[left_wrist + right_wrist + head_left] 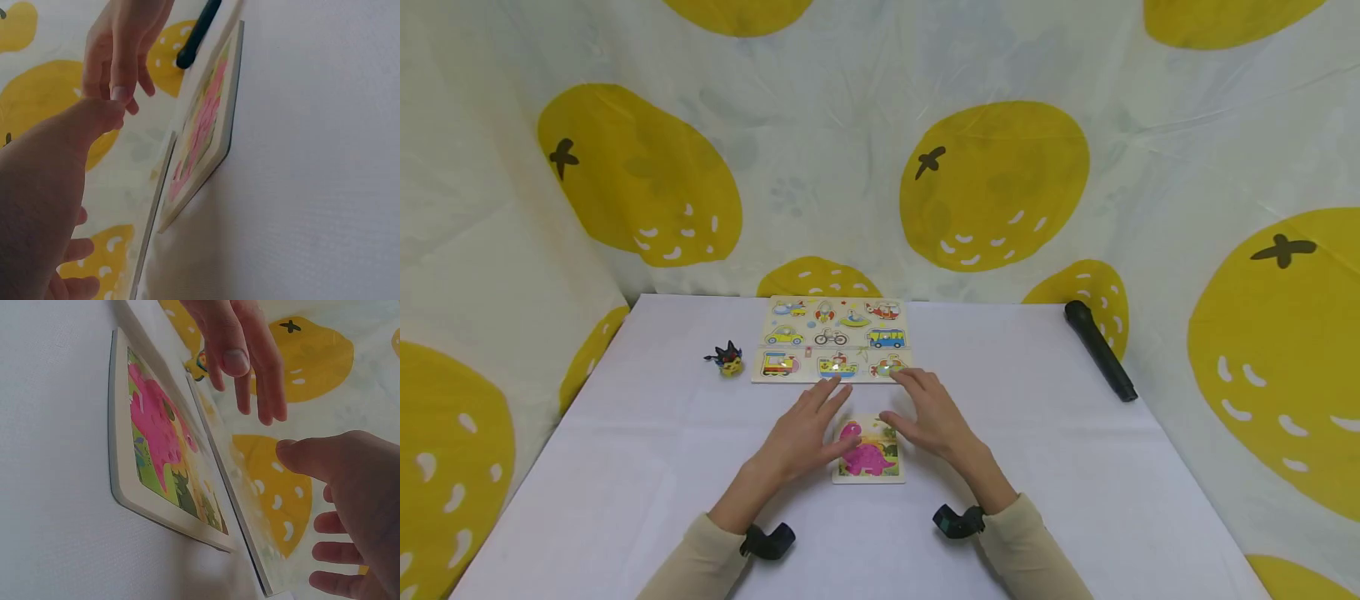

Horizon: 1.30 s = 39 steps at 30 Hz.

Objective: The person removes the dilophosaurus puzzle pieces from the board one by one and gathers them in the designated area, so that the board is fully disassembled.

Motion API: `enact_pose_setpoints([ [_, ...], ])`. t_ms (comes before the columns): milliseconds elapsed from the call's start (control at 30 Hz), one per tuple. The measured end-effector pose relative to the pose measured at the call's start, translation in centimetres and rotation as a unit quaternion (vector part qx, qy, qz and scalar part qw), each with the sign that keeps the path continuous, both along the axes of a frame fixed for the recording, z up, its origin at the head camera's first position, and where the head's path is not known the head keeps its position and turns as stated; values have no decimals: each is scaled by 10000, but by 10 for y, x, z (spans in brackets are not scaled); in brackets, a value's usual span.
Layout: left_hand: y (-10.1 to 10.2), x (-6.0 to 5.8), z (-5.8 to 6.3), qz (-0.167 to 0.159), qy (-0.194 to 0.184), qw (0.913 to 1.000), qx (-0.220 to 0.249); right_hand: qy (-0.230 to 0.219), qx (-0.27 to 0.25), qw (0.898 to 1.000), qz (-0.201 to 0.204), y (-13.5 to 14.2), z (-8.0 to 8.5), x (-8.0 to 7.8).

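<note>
A small square puzzle with a pink dinosaur picture (pixel 868 460) lies flat on the white table in front of the person. The left hand (pixel 805 435) hovers over its left side, fingers spread and nothing held. Over its upper right side is the right hand (pixel 934 417), also with extended fingers and holding nothing. Both wrist views show the hands raised above the dinosaur puzzle (pixel 203 122). Beyond it lies a larger wooden vehicle puzzle board (pixel 805 325), its lower edge behind the fingertips in the head view.
A small toy figure with black spikes and a yellow base (pixel 728 359) stands left of the vehicle board. A black, microphone-shaped stick (pixel 1101 350) lies at the table's right edge. Behind the table (pixel 1022 367) hangs a cloth (pixel 835 125) printed with yellow fruit.
</note>
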<state>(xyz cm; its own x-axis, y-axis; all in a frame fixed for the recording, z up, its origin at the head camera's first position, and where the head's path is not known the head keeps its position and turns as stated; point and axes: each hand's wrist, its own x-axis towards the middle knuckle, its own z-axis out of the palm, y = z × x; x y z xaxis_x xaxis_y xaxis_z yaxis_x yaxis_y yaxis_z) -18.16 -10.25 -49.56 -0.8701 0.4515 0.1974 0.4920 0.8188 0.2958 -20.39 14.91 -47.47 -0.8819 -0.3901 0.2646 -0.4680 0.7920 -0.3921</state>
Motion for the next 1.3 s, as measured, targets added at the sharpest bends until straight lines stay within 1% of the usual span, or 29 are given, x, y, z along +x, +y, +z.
enact_pose_setpoints([
  [133, 2, 1, -2, -210, -71, 9997, -73, -219, -5, 9997, 54, -1, -2, 1],
  [267, 5, 3, -4, -320, -159, 9994, -19, -250, 2, 9995, 171, -2, -5, 1],
  [433, 8, 6, -7, -347, -484, 9982, 41, -361, 23, 9989, 298, -1, -9, -1],
  [533, 10, 8, -10, -354, -718, 9968, 72, -525, 91, 9980, 325, 0, -11, -1],
  [633, 11, 10, -12, -411, -810, 9959, 56, -747, 184, 9966, 312, 0, -12, -2],
  [767, 13, 12, -14, -526, -719, 9960, -41, -976, 235, 9946, 261, 0, -15, -3],
  [933, 13, 13, -16, -615, -623, 9961, -96, -1063, 290, 9936, 254, 1, -16, -4],
  [1167, 15, 13, -16, -608, -608, 9963, -76, -926, 356, 9946, 299, 2, -20, -6],
  [1300, 16, 12, -17, -585, -707, 9958, -62, -851, 344, 9952, 329, 3, -22, -8],
])
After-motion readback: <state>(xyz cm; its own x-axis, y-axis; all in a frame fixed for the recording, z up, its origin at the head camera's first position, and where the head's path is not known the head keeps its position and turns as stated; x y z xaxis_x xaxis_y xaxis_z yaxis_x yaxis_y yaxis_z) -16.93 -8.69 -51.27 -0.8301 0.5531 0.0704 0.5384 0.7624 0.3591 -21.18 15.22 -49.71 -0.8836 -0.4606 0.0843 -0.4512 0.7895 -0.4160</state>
